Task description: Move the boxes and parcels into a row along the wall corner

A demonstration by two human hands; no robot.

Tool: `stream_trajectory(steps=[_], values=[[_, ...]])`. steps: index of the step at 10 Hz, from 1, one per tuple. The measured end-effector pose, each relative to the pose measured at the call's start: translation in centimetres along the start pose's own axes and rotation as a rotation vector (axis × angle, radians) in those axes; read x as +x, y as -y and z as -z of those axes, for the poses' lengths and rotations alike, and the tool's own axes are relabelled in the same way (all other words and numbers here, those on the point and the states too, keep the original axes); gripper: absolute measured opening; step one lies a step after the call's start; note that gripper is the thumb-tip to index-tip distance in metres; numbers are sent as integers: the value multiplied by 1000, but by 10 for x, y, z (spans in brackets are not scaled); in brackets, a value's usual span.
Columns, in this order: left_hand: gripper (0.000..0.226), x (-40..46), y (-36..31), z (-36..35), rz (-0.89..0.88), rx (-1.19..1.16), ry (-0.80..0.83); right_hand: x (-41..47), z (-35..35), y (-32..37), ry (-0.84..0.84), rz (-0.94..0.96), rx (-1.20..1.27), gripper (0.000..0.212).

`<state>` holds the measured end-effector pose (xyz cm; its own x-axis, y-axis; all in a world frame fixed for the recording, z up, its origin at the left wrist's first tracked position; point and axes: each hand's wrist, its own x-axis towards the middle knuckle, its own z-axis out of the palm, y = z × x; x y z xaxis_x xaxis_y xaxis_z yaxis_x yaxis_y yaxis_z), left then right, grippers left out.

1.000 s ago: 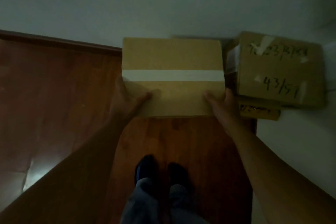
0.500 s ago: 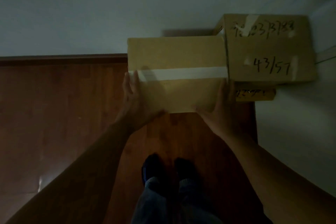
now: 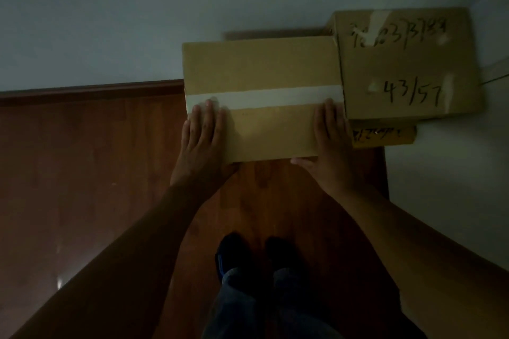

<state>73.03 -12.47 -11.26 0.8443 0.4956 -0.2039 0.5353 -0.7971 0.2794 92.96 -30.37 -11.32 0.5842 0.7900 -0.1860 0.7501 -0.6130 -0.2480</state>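
Note:
A brown cardboard box (image 3: 261,69) with a white tape strip across its top stands against the far wall. My left hand (image 3: 202,135) lies flat on its near left corner, fingers reaching the tape. My right hand (image 3: 330,140) rests on its near right corner, thumb at the front edge. Directly to the right, touching it, stands a taller box (image 3: 407,63) with handwritten numbers, set in the wall corner. A small flat parcel (image 3: 382,135) pokes out from under that box.
Dark wooden floor (image 3: 82,173) stretches to the left along the skirting board (image 3: 91,89). White walls close off the far side and the right side. My two feet in dark shoes (image 3: 253,253) stand just behind the taped box.
The taped box has slid closer to the wall and the numbered box. My hands shifted from gripping its near edge to lying flat on top of its near corners.

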Motion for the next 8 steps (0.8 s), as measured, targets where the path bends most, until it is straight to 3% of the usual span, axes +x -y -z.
stream_trajectory(steps=[6, 8], values=[[124, 64, 14, 20, 7, 57, 80, 63, 15, -1, 50, -26, 18, 130], [135, 73, 13, 54, 77, -36, 242, 64, 40, 5, 226, -68, 43, 141]])
